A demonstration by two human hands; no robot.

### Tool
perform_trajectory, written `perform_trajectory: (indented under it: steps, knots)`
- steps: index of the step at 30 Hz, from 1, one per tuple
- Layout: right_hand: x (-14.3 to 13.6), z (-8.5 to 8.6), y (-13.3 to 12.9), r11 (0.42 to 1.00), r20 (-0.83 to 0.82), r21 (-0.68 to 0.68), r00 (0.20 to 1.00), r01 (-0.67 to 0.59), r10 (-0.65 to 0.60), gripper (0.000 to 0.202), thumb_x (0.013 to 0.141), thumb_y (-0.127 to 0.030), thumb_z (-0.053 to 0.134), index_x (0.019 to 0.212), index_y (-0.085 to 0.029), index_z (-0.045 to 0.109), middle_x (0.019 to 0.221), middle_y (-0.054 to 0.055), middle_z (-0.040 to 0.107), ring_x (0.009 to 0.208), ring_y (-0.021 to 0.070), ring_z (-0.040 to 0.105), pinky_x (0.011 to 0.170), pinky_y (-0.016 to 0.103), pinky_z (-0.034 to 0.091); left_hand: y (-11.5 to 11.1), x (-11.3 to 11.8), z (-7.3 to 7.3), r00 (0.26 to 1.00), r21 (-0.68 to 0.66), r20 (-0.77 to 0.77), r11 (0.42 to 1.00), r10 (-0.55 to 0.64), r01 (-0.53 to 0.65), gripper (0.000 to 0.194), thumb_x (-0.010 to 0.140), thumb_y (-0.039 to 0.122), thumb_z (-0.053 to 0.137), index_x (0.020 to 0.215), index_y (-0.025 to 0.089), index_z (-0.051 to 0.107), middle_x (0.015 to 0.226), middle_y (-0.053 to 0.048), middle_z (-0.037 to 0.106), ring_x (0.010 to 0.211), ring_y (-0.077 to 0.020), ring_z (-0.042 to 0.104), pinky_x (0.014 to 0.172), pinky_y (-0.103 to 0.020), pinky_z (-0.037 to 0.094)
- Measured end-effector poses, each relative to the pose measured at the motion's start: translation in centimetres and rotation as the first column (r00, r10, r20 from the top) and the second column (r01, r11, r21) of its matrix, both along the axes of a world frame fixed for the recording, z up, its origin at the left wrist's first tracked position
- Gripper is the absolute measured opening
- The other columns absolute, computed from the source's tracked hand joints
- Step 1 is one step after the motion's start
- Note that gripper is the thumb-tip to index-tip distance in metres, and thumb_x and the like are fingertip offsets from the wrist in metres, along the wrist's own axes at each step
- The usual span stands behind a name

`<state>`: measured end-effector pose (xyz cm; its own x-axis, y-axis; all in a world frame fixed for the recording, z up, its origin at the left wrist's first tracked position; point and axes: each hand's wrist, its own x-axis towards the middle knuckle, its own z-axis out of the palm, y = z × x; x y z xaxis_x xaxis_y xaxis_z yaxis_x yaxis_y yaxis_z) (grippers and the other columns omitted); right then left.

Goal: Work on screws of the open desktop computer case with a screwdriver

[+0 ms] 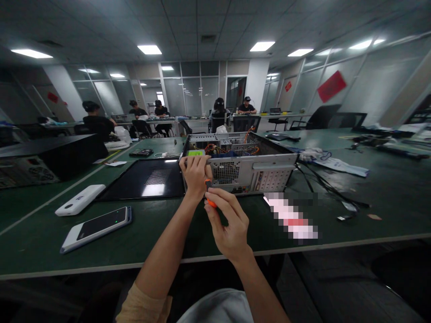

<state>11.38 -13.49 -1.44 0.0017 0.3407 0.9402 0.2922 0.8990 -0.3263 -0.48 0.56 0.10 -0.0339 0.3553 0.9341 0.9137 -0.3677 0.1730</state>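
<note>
An opened desktop computer case (272,163) lies on its side on the green table, its rear panel facing me and wires showing inside. My left hand (195,175) grips the upper left edge of that rear panel, fingers bent over the rim. Pinched between the thumb and fingers of my right hand (230,220) is a screwdriver (211,203) with an orange and black handle. It points at the panel near my left wrist; its tip is hidden. A black side panel (138,179) lies flat to the left of the case.
On the left are a phone-like device (101,224), a white power bank (81,200) and another computer case (50,157). Black cables (323,186) and gloves (313,154) lie on the right, near a pixelated strip. Several people sit at far tables.
</note>
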Motion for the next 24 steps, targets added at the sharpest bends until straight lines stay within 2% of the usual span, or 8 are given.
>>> perform_trajectory:
  steps: [5,13,19,22,24]
  knots:
    - [-0.1,-0.1,0.1,1.0,-0.016,0.0,1.0,0.006,-0.006,0.034,0.098,-0.01,0.06,0.127,-0.027,0.068,0.124,0.008,0.071,0.115,0.0208,0.07,0.101,0.039,0.062,0.0,0.0,0.0,1.0,-0.006,-0.014,1.0,0.007,-0.007,0.033,0.082,0.021,0.054,0.108,0.023,0.075,0.103,-0.009,0.077,0.103,-0.029,0.062,0.11,-0.049,0.033]
    - [0.1,0.0,0.3,1.0,-0.051,-0.012,0.999,0.016,-0.016,0.031,0.097,-0.009,0.059,0.122,-0.025,0.068,0.121,0.008,0.071,0.113,0.021,0.07,0.099,0.039,0.061,-0.1,0.0,-0.3,1.0,-0.02,-0.017,1.0,-0.013,0.013,0.036,0.084,0.018,0.052,0.113,0.022,0.073,0.111,-0.011,0.075,0.111,-0.0293,0.063,0.116,-0.052,0.032]
    - [0.1,-0.7,1.0,0.989,-0.205,-0.03,0.967,0.148,-0.151,0.017,0.092,-0.015,0.068,0.106,-0.024,0.065,0.106,0.007,0.069,0.099,0.0214,0.069,0.086,0.039,0.063,-0.2,0.2,-1.6,1.0,0.055,-0.005,0.998,-0.007,0.007,0.049,0.084,0.02,0.051,0.132,0.02,0.065,0.141,-0.013,0.064,0.138,-0.0303,0.051,0.128,-0.054,0.017]
    - [0.3,-1.1,1.6,0.978,-0.273,-0.065,0.939,0.196,-0.206,0.013,0.09,-0.019,0.071,0.097,-0.023,0.061,0.097,0.005,0.065,0.09,0.0196,0.066,0.076,0.036,0.062,0.0,0.3,-2.1,1.0,0.063,-0.012,0.998,-0.025,0.025,0.051,0.084,0.022,0.051,0.134,0.019,0.063,0.144,-0.014,0.061,0.144,-0.0313,0.046,0.129,-0.056,0.011]
    - [0.7,-1.4,1.9,0.977,-0.3,-0.106,0.931,0.185,-0.209,0.013,0.091,-0.021,0.071,0.094,-0.022,0.059,0.096,0.004,0.062,0.087,0.0184,0.065,0.07,0.033,0.061,0.1,0.3,-2.3,0.999,0.057,-0.007,0.998,-0.037,0.037,0.051,0.084,0.022,0.051,0.133,0.018,0.062,0.145,-0.014,0.061,0.145,-0.0315,0.045,0.129,-0.057,0.007]
